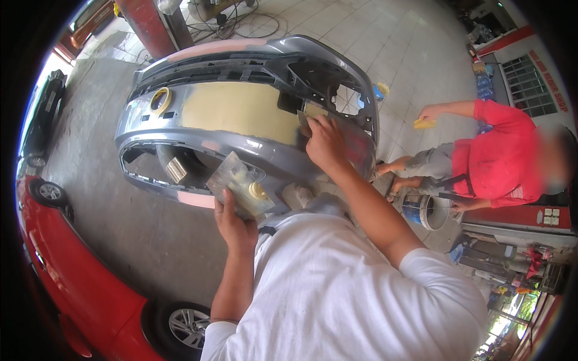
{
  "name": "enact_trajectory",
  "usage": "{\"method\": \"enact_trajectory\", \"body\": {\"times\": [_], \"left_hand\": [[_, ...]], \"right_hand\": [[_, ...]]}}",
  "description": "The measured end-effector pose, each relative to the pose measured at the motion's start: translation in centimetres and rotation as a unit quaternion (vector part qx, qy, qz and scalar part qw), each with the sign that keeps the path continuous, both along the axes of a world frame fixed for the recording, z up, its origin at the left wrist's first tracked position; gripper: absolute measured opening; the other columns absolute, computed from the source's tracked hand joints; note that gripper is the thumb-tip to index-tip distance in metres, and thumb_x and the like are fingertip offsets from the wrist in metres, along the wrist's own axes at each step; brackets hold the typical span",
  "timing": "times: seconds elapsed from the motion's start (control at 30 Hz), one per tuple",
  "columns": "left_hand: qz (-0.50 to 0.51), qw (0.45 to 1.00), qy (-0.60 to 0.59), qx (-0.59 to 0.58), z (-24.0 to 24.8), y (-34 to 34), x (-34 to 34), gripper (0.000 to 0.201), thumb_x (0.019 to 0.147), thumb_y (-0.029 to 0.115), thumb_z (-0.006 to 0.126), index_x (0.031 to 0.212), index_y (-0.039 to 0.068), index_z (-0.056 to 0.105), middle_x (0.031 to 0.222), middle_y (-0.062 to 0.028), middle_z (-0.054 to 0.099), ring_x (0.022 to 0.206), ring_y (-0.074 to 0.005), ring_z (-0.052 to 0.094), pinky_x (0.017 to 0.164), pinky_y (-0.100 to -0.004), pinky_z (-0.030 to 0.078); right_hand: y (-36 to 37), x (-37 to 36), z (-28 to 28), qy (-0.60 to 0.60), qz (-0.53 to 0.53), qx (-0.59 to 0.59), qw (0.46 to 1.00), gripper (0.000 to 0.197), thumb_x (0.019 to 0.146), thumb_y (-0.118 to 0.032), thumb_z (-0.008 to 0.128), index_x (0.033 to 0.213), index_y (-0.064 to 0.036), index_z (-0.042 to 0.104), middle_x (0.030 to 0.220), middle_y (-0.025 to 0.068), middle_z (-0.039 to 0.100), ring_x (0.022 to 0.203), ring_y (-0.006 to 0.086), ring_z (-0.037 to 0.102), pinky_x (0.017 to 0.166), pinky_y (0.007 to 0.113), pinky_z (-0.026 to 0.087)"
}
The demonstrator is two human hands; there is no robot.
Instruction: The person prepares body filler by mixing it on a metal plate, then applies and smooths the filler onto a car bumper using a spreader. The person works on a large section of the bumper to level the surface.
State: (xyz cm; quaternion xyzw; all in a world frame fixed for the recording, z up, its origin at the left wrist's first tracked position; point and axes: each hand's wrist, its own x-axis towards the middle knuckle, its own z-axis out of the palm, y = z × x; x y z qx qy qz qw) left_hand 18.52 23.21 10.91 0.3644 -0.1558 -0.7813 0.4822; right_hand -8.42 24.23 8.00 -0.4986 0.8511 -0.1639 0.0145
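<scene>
A grey car bumper (253,144) stands in front of me, with a broad patch of smooth yellow filler (232,111) across its face. My right hand (326,143) grips a thin, flat putty spreader (303,123) at the right end of this patch; the fingers hide part of it. Closer to my body, my left hand (235,227) holds a scuffed flat mixing board (232,178) by its edge. A dab of pale yellow putty (257,191) sits on the board. On the bumper's left part rests a yellow tape roll (160,101).
To the right, a person in a red shirt (500,150) holds a yellow piece (424,123) and a bucket (430,212). A red car (84,265) is parked at left, beyond it a dark car (45,114). A red post (150,27) and cables (265,27) are behind the bumper.
</scene>
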Motion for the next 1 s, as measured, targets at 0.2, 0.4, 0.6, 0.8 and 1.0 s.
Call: {"method": "enact_trajectory", "body": {"times": [0.2, 0.4, 0.6, 0.8, 1.0], "left_hand": [[0.024, 0.999, -0.023, -0.01, -0.4, -0.5, 0.9, 0.043, 0.109, 0.025, 0.058, 0.146, 0.004, 0.048, 0.136, -0.0111, 0.059, 0.125, -0.0251, 0.06, 0.105, -0.0423, 0.052], [0.066, 0.996, -0.055, 0.011, -1.7, 0.3, 1.5, 0.045, 0.109, 0.026, 0.06, 0.146, 0.005, 0.048, 0.137, -0.0104, 0.059, 0.124, -0.025, 0.06, 0.103, -0.0412, 0.052], [0.039, 0.999, 0.005, 0.004, -1.9, 1.1, -0.2, 0.045, 0.108, 0.029, 0.06, 0.147, 0.009, 0.048, 0.137, -0.009, 0.059, 0.124, -0.0245, 0.061, 0.102, -0.0412, 0.054], [0.123, 0.989, 0.04, -0.072, 2.8, 0.9, 0.4, 0.041, 0.11, 0.026, 0.058, 0.144, 0.006, 0.049, 0.134, -0.0098, 0.061, 0.123, -0.0242, 0.062, 0.103, -0.0417, 0.054], [0.214, 0.975, 0.036, -0.048, 3.0, 1.2, 0.9, 0.046, 0.108, 0.021, 0.059, 0.15, 0.008, 0.046, 0.138, -0.0132, 0.061, 0.125, -0.0269, 0.062, 0.107, -0.0446, 0.051]], "right_hand": [[0.4, 3.1, -0.6, 0.019, 0.043, -0.022, 0.999, 0.048, 0.079, 0.002, 0.06, 0.125, -0.0058, 0.069, 0.125, 0.006, 0.065, 0.112, 0.0337, 0.059, 0.093, 0.048, 0.051], [6.2, 7.9, 1.0, -0.128, 0.189, -0.005, 0.973, 0.049, 0.079, -0.002, 0.074, 0.127, -0.0067, 0.068, 0.128, 0.0062, 0.064, 0.113, 0.0327, 0.059, 0.094, 0.048, 0.05], [8.3, 11.0, 6.8, -0.252, 0.34, -0.149, 0.894, 0.048, 0.081, -0.002, 0.078, 0.128, -0.0066, 0.066, 0.137, 0.0125, 0.054, 0.126, 0.0371, 0.053, 0.107, 0.052, 0.046], [5.3, 2.8, 7.8, 0.024, 0.396, -0.01, 0.918, 0.044, 0.085, -0.01, 0.075, 0.128, -0.0173, 0.07, 0.134, 0.0097, 0.06, 0.13, 0.0349, 0.053, 0.105, 0.049, 0.045], [-7.4, -1.3, 9.8, -0.071, 0.442, -0.05, 0.893, 0.058, 0.086, -0.014, 0.075, 0.142, -0.0257, 0.065, 0.137, 0.0076, 0.061, 0.132, 0.0298, 0.054, 0.113, 0.051, 0.036]]}}
